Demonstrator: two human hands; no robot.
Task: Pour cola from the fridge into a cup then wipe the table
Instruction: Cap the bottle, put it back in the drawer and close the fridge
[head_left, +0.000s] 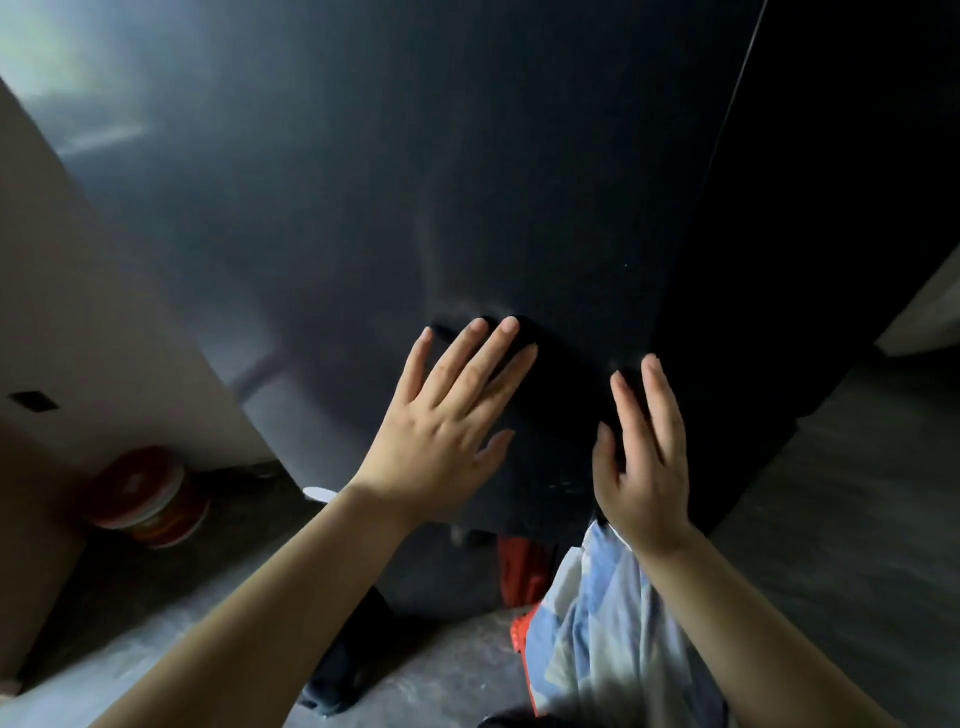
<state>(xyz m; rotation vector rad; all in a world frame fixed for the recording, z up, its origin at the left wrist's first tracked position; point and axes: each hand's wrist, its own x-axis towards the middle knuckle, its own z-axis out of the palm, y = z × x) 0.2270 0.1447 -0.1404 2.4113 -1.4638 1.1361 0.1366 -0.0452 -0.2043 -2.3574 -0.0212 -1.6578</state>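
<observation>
A tall dark fridge door (467, 182) fills most of the head view, glossy and closed as far as I can see. My left hand (447, 431) lies flat against its lower part, fingers spread and pointing up. My right hand (644, 457) is held edge-on just to the right, fingers straight and apart, close to the door's right edge (691, 249). Neither hand holds anything. No cola bottle, cup or cloth shows.
A red and white bucket (148, 499) stands on the grey floor (831, 545) at the left, by a beige wall (78, 312). My legs in light patterned trousers (597, 634) and red footwear (519, 629) show below the hands. A darker panel (831, 156) lies to the right of the door.
</observation>
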